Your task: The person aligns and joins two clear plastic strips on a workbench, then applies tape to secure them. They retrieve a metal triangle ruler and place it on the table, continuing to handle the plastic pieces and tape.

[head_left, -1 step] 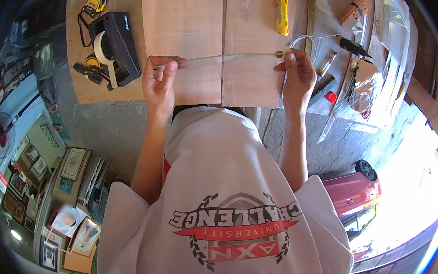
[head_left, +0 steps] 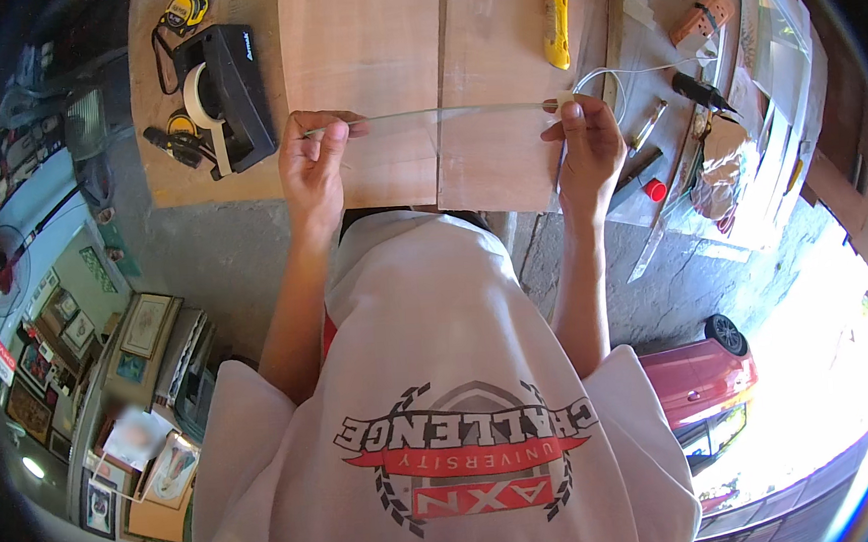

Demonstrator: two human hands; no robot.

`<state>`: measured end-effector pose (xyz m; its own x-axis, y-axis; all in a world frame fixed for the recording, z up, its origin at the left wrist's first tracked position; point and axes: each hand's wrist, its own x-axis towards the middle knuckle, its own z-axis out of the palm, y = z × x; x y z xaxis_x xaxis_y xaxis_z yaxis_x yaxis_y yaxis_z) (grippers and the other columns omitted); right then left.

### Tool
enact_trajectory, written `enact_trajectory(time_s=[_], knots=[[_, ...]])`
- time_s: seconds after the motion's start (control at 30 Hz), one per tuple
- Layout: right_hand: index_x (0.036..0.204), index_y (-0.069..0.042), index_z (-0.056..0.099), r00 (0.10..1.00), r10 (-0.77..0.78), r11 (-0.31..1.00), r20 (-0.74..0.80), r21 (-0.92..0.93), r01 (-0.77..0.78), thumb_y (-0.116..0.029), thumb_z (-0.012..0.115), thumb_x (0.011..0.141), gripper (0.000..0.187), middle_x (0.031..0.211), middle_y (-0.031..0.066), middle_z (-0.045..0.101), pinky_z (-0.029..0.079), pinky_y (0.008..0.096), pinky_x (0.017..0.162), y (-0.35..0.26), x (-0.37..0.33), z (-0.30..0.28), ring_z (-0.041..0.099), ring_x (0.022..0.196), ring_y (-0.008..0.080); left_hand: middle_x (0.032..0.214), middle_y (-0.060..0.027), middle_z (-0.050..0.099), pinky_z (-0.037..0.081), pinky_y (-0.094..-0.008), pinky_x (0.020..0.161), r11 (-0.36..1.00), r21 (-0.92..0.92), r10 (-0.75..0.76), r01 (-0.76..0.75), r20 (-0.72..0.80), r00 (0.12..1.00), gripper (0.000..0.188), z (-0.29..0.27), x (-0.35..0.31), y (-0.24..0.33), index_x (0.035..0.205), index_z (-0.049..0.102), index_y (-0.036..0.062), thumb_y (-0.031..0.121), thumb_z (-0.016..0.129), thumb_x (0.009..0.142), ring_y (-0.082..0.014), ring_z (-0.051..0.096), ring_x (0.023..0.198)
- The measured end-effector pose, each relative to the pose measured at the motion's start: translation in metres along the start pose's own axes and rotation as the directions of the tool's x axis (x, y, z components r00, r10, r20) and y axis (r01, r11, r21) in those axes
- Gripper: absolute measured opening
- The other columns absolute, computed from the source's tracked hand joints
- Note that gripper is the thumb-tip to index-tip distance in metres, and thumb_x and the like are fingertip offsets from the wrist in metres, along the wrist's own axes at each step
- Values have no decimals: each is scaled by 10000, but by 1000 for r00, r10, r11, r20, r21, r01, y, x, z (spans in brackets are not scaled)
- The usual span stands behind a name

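Observation:
Between my two hands I hold up a thin clear pane (head_left: pixel 444 108), seen nearly edge-on; whether it is glass or plastic I cannot tell. My left hand (head_left: pixel 314 164) pinches its left end, with the thumb on the near face and the fingers behind. At the other end, my right hand (head_left: pixel 588 147) grips it the same way. Below the pane lie pale brown boards (head_left: pixel 360 37) with a dark seam between them. A yellow utility knife (head_left: pixel 557 30) rests on the boards, beyond my right hand.
Left on the table stand a black tape dispenser (head_left: pixel 244 94) with a tape roll (head_left: pixel 196 92) and a yellow tape measure (head_left: pixel 185 10). To the right are a white cable (head_left: pixel 622 91), a black pointed tool (head_left: pixel 698 91), a red cap (head_left: pixel 656 190) and a brown block (head_left: pixel 702 16).

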<state>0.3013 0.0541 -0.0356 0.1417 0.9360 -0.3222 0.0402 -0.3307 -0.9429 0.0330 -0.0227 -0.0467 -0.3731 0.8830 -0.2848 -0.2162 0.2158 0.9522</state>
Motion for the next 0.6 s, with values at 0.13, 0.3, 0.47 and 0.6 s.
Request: enact_trajectory(time_s=[0.13,0.3,0.47,0.6], knots=[[981,6,666,1000,10,998,-25,-55,-11,-167,669,959,175,828,26,681,468,216,591,4,1,-3,552,656,59,968,-127,696,501,-355,887,1000,-11,-8,8,4,1000,154,-1,-1,0,998,542,42,166,632,984,-204,678,901],[990,8,668,999,-42,999,-7,9,42,-155,670,953,167,854,49,704,475,211,609,13,8,0,558,663,63,984,-131,695,487,-340,877,1000,13,19,-19,4,1000,165,-2,5,-5,999,540,45,180,635,985,-203,671,890],[1042,16,662,999,-41,999,9,-13,41,-132,663,950,174,866,69,709,482,211,631,12,8,-2,573,688,69,975,-130,696,482,-338,873,999,-26,19,-20,-6,1000,182,-1,6,-6,1000,541,44,195,641,983,-208,670,889],[1125,23,656,998,-50,999,45,6,50,-102,658,947,218,882,78,709,484,210,635,9,9,-5,586,711,74,976,-135,698,482,-343,871,1000,-26,12,-13,-16,1000,191,0,5,-6,993,547,40,205,643,982,-213,674,888]])
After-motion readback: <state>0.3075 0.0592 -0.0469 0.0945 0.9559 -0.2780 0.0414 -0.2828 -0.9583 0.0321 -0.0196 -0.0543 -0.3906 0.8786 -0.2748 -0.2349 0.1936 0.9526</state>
